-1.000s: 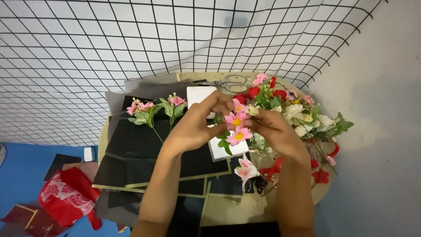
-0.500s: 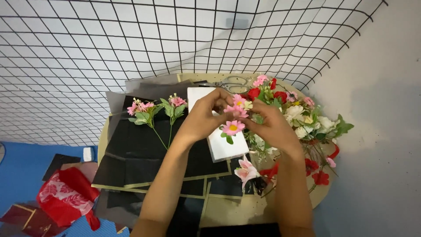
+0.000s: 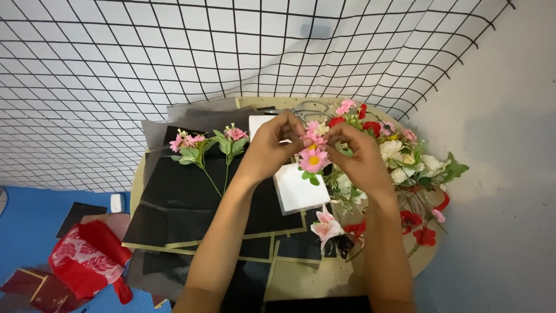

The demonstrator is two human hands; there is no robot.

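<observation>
Pinching a pink flower sprig (image 3: 313, 157), left hand (image 3: 272, 145) and right hand (image 3: 356, 153) grips hide its stem.

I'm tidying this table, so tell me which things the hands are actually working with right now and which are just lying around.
In hand:
- pink flower sprig, pinched between the left hand and the right hand
- white foam block, directly beneath the sprig

Lying about:
- two pink sprigs on black paper sheets
- mixed flower pile
- scissors
- red bag on the floor
</observation>
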